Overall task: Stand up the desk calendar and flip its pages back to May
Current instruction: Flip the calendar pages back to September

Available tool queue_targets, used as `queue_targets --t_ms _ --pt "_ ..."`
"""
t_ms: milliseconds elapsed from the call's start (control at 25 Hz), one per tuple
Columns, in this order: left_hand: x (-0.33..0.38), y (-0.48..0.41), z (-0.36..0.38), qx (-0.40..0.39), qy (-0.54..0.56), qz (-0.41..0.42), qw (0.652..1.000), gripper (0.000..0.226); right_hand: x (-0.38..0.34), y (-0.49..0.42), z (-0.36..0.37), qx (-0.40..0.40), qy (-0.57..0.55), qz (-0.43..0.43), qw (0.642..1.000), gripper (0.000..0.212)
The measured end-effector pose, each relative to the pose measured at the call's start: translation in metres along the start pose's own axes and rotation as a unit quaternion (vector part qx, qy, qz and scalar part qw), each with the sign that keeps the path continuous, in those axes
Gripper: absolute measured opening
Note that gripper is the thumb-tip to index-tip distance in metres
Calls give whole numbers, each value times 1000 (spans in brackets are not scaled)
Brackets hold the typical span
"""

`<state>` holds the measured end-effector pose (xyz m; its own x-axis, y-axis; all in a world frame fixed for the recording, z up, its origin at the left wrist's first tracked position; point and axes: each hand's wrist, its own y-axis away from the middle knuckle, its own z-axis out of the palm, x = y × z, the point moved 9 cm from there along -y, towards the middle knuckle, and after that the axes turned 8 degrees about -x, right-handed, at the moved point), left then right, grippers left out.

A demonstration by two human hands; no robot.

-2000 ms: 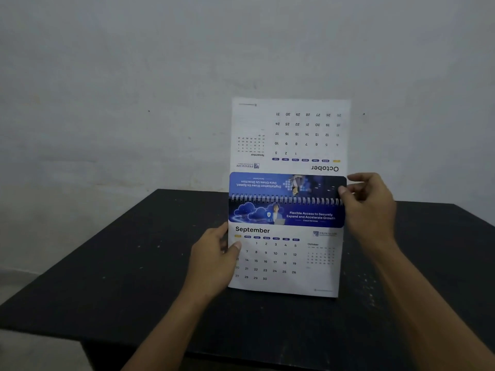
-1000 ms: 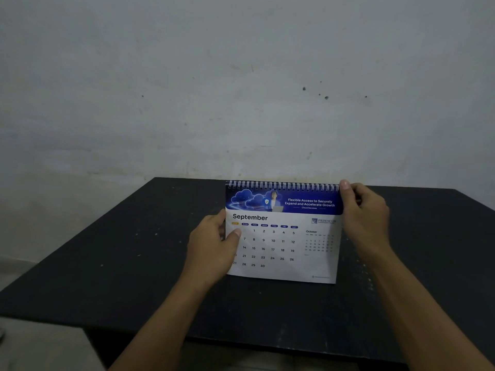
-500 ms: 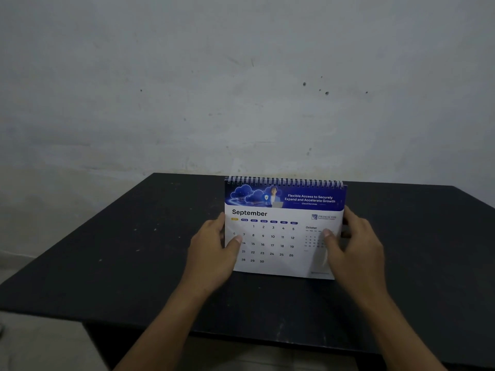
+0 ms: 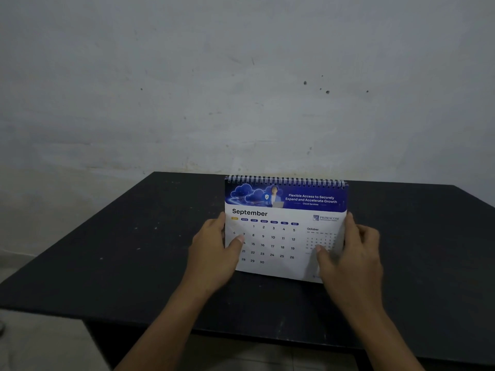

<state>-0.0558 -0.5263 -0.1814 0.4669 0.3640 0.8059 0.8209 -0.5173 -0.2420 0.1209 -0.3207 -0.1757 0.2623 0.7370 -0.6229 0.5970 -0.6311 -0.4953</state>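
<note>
Left hand [image 4: 214, 253] grips the calendar's [image 4: 284, 231] left edge: thumb flat on the September page near the 7, other fingers wrapped behind, out of sight. Calendar stands upright mid-table [image 4: 107, 250], spiral binding [image 4: 286, 181] on top, September showing, so four more pages to get to May. Right hand [image 4: 351, 258] holds the right edge low: thumb pressed on the small October grid, fingers curled round the back, and the page corner there looks slightly bowed under it. Risks, as I judge them: thumb picks up two sheets at once and the count skips a month; a pull off-axis snags or tears the holes at the binding; if the left hand slackens during the lift the base can slide on the table or fold flat.
</note>
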Motion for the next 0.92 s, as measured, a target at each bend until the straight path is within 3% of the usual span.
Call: queue_targets --t_ms 120,320,520,920 --pt "1 1 1 -5 6 -1 1000 39 -1 2 -3 9 16 2 1000 85" --pt "3 2 -1 1 21 -4 1000 33 -5 -2 -17 37 2 -12 999 54" --pt "4 4 0 -4 33 -4 999 29 -6 -5 -21 34 -24 -20 999 42" --pt "-2 7 -7 -10 115 -56 992 52 9 -12 -28 -15 -148 -29 988 31"
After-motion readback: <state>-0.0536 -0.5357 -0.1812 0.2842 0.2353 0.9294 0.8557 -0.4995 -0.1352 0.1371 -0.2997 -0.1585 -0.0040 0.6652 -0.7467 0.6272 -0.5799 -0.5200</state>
